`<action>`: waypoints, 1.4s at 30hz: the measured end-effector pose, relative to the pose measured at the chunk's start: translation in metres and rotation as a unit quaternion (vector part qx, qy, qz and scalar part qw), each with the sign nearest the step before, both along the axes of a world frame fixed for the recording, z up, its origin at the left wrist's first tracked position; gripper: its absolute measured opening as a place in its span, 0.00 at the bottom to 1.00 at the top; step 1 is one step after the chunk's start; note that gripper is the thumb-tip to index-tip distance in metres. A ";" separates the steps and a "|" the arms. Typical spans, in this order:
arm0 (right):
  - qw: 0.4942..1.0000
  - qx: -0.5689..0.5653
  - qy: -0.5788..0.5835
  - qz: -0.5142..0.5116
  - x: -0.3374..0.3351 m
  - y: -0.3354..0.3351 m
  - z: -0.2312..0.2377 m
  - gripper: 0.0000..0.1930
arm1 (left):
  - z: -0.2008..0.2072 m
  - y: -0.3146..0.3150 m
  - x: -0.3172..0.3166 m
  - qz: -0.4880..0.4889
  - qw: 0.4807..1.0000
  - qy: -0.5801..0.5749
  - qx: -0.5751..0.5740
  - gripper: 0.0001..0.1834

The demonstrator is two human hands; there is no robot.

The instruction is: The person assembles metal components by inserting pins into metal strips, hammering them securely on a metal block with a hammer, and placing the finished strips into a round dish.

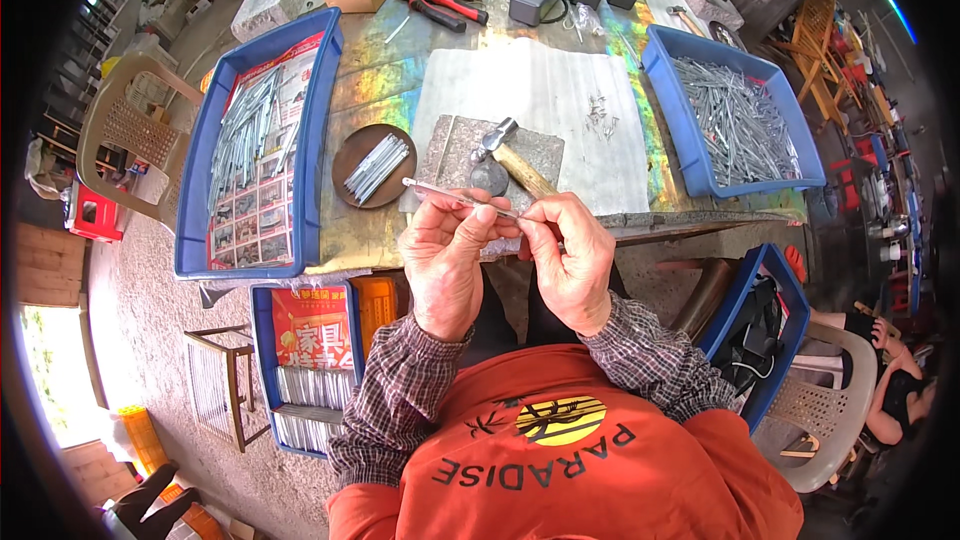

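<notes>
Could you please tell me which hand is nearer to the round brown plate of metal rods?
Left. The bare left hand is below and right of the round brown plate in the picture; the bare right hand is farther right, past the left.

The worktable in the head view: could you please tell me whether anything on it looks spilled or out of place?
Small dark bits lie scattered on the right part of the white sheet, which looks odd beside metal rods gathered neatly in the brown dish. They are too small to identify.
</notes>
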State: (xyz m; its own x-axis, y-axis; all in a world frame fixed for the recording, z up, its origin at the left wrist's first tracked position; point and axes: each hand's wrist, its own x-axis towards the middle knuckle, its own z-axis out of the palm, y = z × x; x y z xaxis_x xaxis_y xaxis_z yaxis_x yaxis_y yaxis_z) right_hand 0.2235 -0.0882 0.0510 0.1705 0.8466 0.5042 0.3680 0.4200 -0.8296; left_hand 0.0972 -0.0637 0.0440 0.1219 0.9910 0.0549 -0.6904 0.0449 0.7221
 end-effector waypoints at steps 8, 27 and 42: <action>1.000 -0.009 0.009 -0.008 -0.002 0.000 -0.004 0.04 | -0.006 -0.001 0.005 0.005 0.999 -0.036 -0.017 0.08; 0.999 -0.037 0.001 0.020 -0.001 -0.001 -0.005 0.03 | -0.013 -0.001 -0.010 -0.018 0.998 -0.029 -0.050 0.07; 0.999 -0.030 -0.009 0.038 0.007 0.006 0.004 0.04 | -0.003 0.017 -0.014 0.000 1.000 0.029 -0.004 0.06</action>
